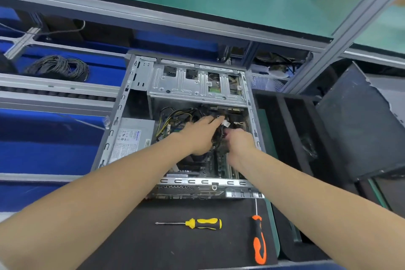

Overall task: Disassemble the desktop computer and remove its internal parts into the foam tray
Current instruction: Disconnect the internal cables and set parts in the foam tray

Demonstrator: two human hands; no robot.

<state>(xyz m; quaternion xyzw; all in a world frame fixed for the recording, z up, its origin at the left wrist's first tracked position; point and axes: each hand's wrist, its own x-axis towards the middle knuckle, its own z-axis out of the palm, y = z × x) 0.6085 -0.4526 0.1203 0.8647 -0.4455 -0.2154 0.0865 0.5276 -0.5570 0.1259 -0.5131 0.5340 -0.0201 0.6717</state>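
Note:
The open desktop computer case (122, 103) lies on its side on a black mat, its motherboard, silver power supply (131, 136) and drive cage (197, 83) showing. Both my hands reach inside over the motherboard. My left hand (198, 135) has its fingers stretched onto a black cable bundle with a white connector (225, 124). My right hand (240, 141) curls around the same bundle of cables just right of it. The black foam tray (285, 129) sits to the right of the case.
A yellow-and-black screwdriver (203, 223) and an orange-and-black screwdriver (259, 241) lie on the mat in front of the case. The black side panel (361, 120) leans at the right. A coil of black wire (59, 68) lies far left. A green shelf overhangs.

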